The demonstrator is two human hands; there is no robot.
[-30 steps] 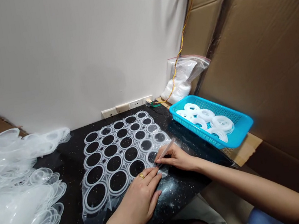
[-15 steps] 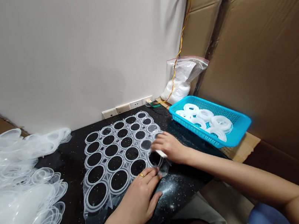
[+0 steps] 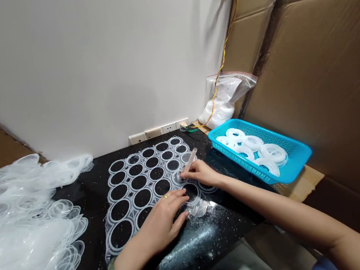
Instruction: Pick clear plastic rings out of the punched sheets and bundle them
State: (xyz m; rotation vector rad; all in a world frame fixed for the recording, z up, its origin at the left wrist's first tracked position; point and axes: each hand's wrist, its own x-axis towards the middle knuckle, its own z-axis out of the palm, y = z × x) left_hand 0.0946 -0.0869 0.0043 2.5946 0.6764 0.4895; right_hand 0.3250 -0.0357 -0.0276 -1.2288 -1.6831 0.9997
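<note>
A translucent sheet of joined rings (image 3: 134,193) lies flat on the black tabletop, the dark surface showing through its round holes. My left hand (image 3: 164,214) rests palm down on the sheet's near right part, fingers stretched out and slightly apart, holding nothing. In my right hand (image 3: 202,173) a slim whitish stick (image 3: 189,160) is pinched, tilted up to the right. Its lower end is at a ring on the sheet's right side; whether it touches is hidden by my fingertips. Near my left fingertips, a clear film flap (image 3: 198,209) sticks out from the sheet's edge.
A blue basket (image 3: 295,172) with several white rings stands at the right, against cardboard (image 3: 332,67). Behind it sits a clear zip bag (image 3: 219,106) with white contents. Translucent ring sheets (image 3: 29,238) are heaped at left. Sockets (image 3: 154,132) and a yellow-brown wire (image 3: 226,47) run along the wall.
The stick in my right hand has swung from lying low to standing tilted upward. My left hand stays on the sheet. The whole view has shifted slightly.
</note>
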